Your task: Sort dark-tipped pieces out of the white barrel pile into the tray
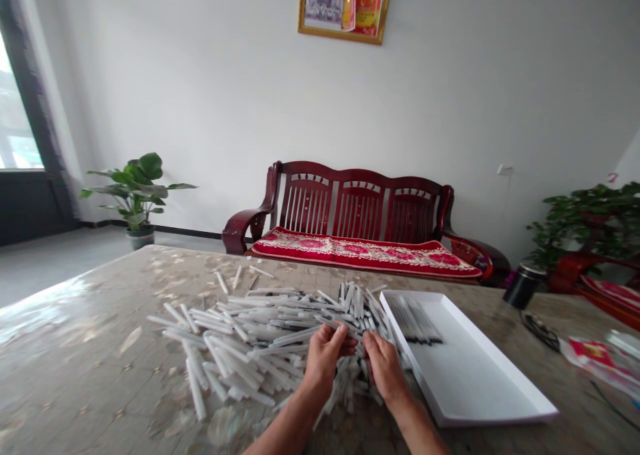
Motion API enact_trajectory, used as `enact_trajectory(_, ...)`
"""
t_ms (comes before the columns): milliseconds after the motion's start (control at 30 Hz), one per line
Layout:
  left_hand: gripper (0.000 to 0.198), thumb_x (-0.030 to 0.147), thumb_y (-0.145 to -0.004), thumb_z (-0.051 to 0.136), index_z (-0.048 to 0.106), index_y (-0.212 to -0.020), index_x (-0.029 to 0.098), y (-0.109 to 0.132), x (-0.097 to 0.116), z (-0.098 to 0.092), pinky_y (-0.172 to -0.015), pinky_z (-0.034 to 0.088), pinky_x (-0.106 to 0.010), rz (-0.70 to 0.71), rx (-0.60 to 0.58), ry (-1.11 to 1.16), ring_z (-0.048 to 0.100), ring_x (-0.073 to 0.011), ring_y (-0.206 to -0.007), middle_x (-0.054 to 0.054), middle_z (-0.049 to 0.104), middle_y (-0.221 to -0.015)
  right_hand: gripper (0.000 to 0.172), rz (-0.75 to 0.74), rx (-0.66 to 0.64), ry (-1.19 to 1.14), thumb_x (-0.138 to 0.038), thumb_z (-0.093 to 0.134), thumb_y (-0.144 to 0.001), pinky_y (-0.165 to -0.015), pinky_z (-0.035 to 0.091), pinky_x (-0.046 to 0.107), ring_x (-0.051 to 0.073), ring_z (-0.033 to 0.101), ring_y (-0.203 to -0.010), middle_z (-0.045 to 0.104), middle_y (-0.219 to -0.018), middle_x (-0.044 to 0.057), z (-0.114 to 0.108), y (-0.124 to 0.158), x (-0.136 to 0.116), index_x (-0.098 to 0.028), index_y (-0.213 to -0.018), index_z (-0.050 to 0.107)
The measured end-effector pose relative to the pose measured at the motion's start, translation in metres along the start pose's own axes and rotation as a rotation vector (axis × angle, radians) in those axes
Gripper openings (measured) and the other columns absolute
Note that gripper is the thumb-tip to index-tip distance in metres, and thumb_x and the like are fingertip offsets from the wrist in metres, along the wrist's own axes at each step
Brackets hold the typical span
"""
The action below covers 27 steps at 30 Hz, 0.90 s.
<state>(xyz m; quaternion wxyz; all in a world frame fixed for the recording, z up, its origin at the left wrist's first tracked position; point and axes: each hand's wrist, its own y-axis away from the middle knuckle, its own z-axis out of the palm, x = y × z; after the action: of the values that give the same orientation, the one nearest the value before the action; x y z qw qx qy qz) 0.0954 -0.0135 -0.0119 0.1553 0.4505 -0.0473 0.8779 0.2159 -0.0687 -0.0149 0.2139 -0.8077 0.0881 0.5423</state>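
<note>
My left hand (327, 352) is closed, thumb against fingers, at the near right side of a loose pile of slim whitish tubes (235, 348). Just beside it, my right hand (384, 363) is also closed, its fingertips close to those of the left. What either hand grips is hidden or too small to make out. Some of the tubes look dark inside. To the right of my hands lies a shallow white box tray (480, 375). A row of thin, clear sticks with dark ends (414, 320) lies side by side in its far left part.
The pile rests on a table (90, 368) with a patterned cover. A black cylinder (525, 285), a dark cable (540, 332) and a red-and-clear plastic packet (595, 355) are at the right. Beyond the table stand a wooden bench (360, 208) and a potted plant (140, 195).
</note>
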Motion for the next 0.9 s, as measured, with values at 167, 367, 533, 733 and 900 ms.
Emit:
enact_trajectory(167, 0.053, 0.051, -0.047, 0.088, 0.061, -0.075, 0.015, -0.001, 0.001, 0.001, -0.053, 0.053, -0.025, 0.032, -0.004, 0.008, 0.067, -0.0163, -0.054, 0.003, 0.064, -0.056, 0.056, 0.205, -0.116, -0.242, -0.075, 0.039, -0.084, -0.037, 0.021, 0.027, 0.012, 0.032, -0.032, 0.036, -0.038, -0.005, 0.003, 0.002, -0.008, -0.026, -0.059, 0.05)
enact_trajectory(367, 0.048, 0.052, -0.056, 0.083, 0.056, -0.077, 0.018, -0.006, 0.008, -0.004, -0.057, 0.055, -0.024, 0.082, 0.186, 0.143, 0.067, -0.014, -0.061, 0.004, 0.064, -0.065, 0.031, 0.007, -0.083, 0.049, -0.052, 0.054, -0.084, -0.051, 0.04, 0.027, 0.017, 0.056, -0.054, 0.06, -0.061, 0.0, -0.018, -0.008, -0.012, -0.023, -0.076, 0.063)
enact_trajectory(533, 0.046, 0.055, -0.063, 0.077, 0.054, -0.077, 0.019, -0.006, 0.01, -0.008, -0.066, 0.057, -0.031, 0.095, 0.167, 0.157, 0.067, -0.0146, -0.063, -0.002, 0.069, -0.073, 0.015, -0.168, -0.234, 0.5, -0.019, 0.059, -0.074, -0.075, 0.043, 0.025, 0.018, 0.065, -0.084, 0.069, -0.088, 0.0, -0.023, -0.003, -0.019, -0.025, -0.08, 0.072)
enact_trajectory(733, 0.044, 0.061, -0.073, 0.066, 0.057, -0.083, 0.019, -0.004, 0.005, -0.006, -0.06, 0.05, -0.025, 0.18, 0.103, 0.018, 0.061, -0.013, -0.058, 0.004, 0.059, -0.06, 0.02, -0.201, -0.329, 0.68, -0.016, 0.059, -0.077, -0.077, 0.043, 0.024, 0.019, 0.066, -0.092, 0.068, -0.093, 0.002, -0.018, 0.006, -0.023, -0.027, -0.085, 0.073)
enact_trajectory(900, 0.042, 0.055, -0.085, 0.053, 0.067, -0.098, 0.018, -0.005, 0.004, -0.009, -0.05, 0.038, -0.022, 0.293, 0.059, -0.331, 0.048, -0.0124, -0.049, 0.005, 0.051, -0.053, 0.017, -0.192, -0.204, 0.47, -0.02, 0.055, -0.083, -0.078, 0.047, 0.03, 0.021, 0.066, -0.089, 0.071, -0.091, 0.004, -0.022, -0.006, -0.008, -0.026, -0.087, 0.07)
